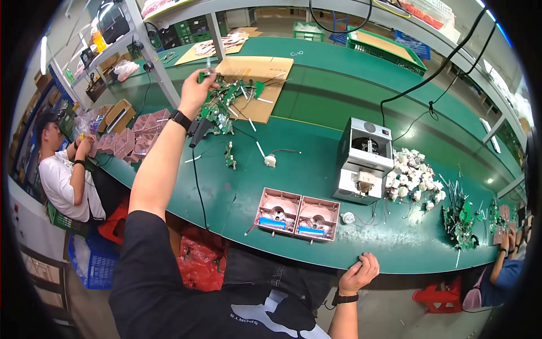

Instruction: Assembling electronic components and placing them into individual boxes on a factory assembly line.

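My left hand (196,92) is raised at the far left of the bench, over a heap of green circuit boards (217,110) with wires. Its fingers are pinched together; a small greenish and pale piece shows at their tips, too unclear to name. At the near bench edge, my right hand (360,272) rests with fingers curled and nothing visible in them. Between the hands, two pink plastic housings (278,210) sit side by side, each with a blue cylinder (310,231) along its near side. A black tool with a cable (199,133) lies beside my left forearm.
A grey machine (366,161) stands right of the housings, beside piled white wired parts (415,176) and another circuit board heap (460,220). Cardboard (257,108) lies under the left heap. Co-workers sit at left (68,175) and right (505,265). Red stools stand below.
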Action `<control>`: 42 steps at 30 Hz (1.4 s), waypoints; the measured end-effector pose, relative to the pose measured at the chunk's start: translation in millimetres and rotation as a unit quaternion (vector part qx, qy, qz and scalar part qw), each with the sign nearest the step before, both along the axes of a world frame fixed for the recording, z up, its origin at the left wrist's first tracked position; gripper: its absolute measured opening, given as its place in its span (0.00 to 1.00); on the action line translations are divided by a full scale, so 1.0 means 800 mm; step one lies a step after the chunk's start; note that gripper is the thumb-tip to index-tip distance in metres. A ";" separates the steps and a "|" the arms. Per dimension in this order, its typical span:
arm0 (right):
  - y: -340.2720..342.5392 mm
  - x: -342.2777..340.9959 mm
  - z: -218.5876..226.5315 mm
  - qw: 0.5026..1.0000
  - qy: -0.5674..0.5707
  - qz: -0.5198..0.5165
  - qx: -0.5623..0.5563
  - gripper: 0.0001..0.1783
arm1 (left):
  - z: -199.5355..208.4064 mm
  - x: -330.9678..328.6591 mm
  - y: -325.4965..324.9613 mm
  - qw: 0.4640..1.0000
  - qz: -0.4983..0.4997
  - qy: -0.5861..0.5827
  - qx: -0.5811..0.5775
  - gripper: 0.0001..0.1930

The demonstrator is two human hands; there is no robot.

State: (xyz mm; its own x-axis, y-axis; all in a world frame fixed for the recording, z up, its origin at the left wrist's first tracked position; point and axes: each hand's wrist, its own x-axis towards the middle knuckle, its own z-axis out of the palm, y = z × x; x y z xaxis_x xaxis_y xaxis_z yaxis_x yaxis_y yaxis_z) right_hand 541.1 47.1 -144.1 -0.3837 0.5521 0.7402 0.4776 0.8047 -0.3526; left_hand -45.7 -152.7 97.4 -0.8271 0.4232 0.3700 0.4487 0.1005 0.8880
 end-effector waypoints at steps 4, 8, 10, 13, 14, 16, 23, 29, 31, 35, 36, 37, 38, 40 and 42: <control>-0.001 0.003 -0.002 1.000 -0.004 -0.019 -0.003 0.10 | -0.032 0.048 -0.006 0.925 0.301 0.223 -0.064 0.18; -0.002 0.000 0.002 1.000 -0.007 -0.015 -0.002 0.10 | -0.139 0.133 -0.038 0.910 0.142 0.225 -0.318 0.16; -0.003 0.000 0.004 1.000 -0.010 -0.016 -0.015 0.09 | -0.157 0.155 -0.040 0.897 0.122 0.152 -0.397 0.16; -0.007 -0.003 0.016 0.999 -0.026 -0.021 -0.029 0.08 | -0.166 0.164 -0.053 0.911 0.086 0.127 -0.382 0.15; -0.009 -0.004 0.020 0.998 -0.033 -0.023 -0.039 0.07 | -0.166 0.175 -0.058 0.913 0.085 0.118 -0.381 0.15; -0.009 -0.009 0.029 0.998 -0.045 -0.023 -0.049 0.07 | -0.152 0.205 -0.075 0.926 -0.020 0.123 -0.356 0.13; -0.035 -0.032 0.086 0.963 0.083 0.032 -0.255 0.06 | -0.106 0.297 -0.100 0.987 -0.086 -0.051 -0.124 0.10; -0.087 -0.076 0.186 0.888 0.051 0.331 -0.315 0.12 | -0.087 0.399 -0.067 0.928 -0.117 -0.176 0.307 0.16; -0.095 -0.104 0.214 0.837 0.021 0.475 -0.272 0.17 | -0.096 0.421 -0.067 0.939 -0.146 -0.139 0.280 0.15; -0.115 -0.137 0.228 0.828 -0.061 0.513 -0.217 0.22 | -0.123 0.451 -0.064 0.949 -0.226 -0.037 0.218 0.15; -0.118 -0.136 0.221 0.830 -0.066 0.511 -0.215 0.22 | -0.129 0.458 -0.064 0.949 -0.242 -0.032 0.198 0.17; -0.121 -0.132 0.208 0.827 -0.055 0.514 -0.221 0.21 | -0.131 0.460 -0.062 0.950 -0.256 -0.026 0.179 0.20; -0.124 -0.127 0.194 0.823 -0.043 0.519 -0.227 0.20 | -0.128 0.460 -0.064 0.950 -0.253 -0.027 0.183 0.20; -0.123 -0.116 0.191 0.819 -0.035 0.522 -0.236 0.19 | -0.095 0.450 -0.073 0.960 -0.264 0.021 0.091 0.30; -0.111 -0.103 0.212 0.807 -0.050 0.528 -0.259 0.16 | -0.098 0.429 -0.089 0.962 -0.251 -0.013 0.103 0.39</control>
State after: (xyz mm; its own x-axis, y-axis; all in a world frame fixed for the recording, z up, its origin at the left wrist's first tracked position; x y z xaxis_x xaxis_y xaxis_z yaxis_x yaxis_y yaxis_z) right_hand 458.6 -41.9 25.9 -0.8862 0.1038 0.4515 -0.3319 0.5377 -0.7751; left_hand 297.7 -223.6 19.0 -0.5476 0.6922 0.4702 0.3721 -0.3019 0.8777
